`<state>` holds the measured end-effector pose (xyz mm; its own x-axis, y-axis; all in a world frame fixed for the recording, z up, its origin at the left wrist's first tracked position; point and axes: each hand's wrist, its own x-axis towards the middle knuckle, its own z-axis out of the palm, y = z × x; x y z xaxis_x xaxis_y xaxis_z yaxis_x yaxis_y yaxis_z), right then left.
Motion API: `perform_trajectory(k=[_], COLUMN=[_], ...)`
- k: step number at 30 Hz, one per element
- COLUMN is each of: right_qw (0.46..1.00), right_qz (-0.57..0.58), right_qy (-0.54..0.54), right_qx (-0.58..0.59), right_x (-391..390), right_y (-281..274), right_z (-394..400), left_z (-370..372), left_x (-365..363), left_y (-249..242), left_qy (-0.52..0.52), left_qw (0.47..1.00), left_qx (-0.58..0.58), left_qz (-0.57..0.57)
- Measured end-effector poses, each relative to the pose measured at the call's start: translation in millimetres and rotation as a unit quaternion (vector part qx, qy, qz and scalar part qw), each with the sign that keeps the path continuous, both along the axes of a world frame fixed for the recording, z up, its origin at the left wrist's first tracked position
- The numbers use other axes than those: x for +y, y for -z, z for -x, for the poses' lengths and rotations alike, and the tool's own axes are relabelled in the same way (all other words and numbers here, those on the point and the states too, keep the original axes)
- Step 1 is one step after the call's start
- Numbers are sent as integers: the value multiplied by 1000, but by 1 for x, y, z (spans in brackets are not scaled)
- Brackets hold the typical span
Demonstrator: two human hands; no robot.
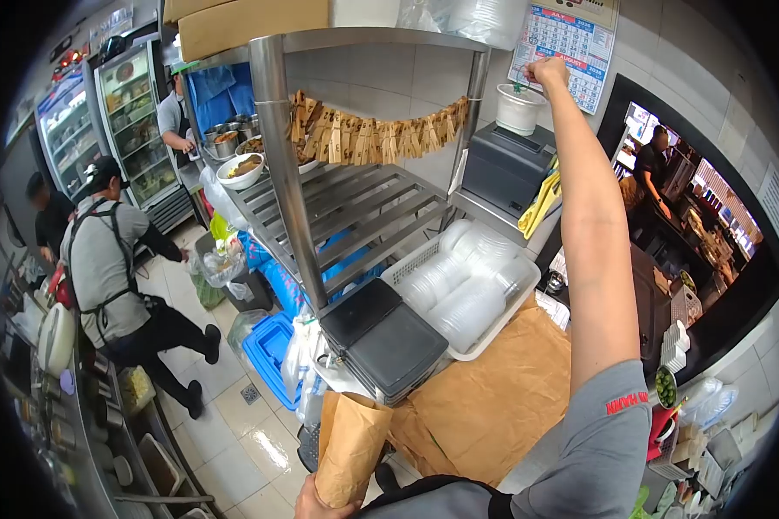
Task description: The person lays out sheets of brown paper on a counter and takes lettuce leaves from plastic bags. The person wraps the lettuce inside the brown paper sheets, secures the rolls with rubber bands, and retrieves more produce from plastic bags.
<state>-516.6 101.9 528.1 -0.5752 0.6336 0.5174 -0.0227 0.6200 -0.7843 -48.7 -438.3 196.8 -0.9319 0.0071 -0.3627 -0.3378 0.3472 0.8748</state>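
At the bottom, my left hand [322, 503] is wrapped round a rolled piece of brown paper [355, 437], held upright; whatever may be inside it is hidden. My right arm reaches up and forward, and my right hand [548, 74] is closed in a pinch just above a white plastic tub [520, 109]. Something small and green shows at the tub's rim under my fingers; what they hold is too small to make out. The tub stands on a dark box-shaped machine [506, 169]. Flat brown paper sheets [493, 394] lie on the counter below my right arm.
A white basket [528, 303] holds several clear plastic containers beside black lidded boxes [381, 333]. Wooden clothespins [372, 138] hang from a metal rack [277, 173]. Co-workers stand at left, one in a grey shirt [112, 251]; another person is beyond the pass-through window [653, 173].
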Motion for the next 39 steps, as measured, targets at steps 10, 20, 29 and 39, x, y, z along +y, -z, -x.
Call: perform_trajectory(k=[10,20,29,39], right_qw=[962,837,604,775], right_qz=[130,-39,-330,-332], right_qy=[-165,-544,-657,-414], right_qx=[174,28,-308,-343], right_x=[-12,-140,-169,-16], right_y=[18,85,287,312], right_z=[-14,-196,-410,-600], left_z=[-5,5,-15,-93], left_x=[-16,37,167,256], left_y=[20,-11,-31,1], left_qy=[166,323,421,441], left_qw=[970,901,774,793], left_qx=[13,192,350,330], left_qz=[175,217,319,260])
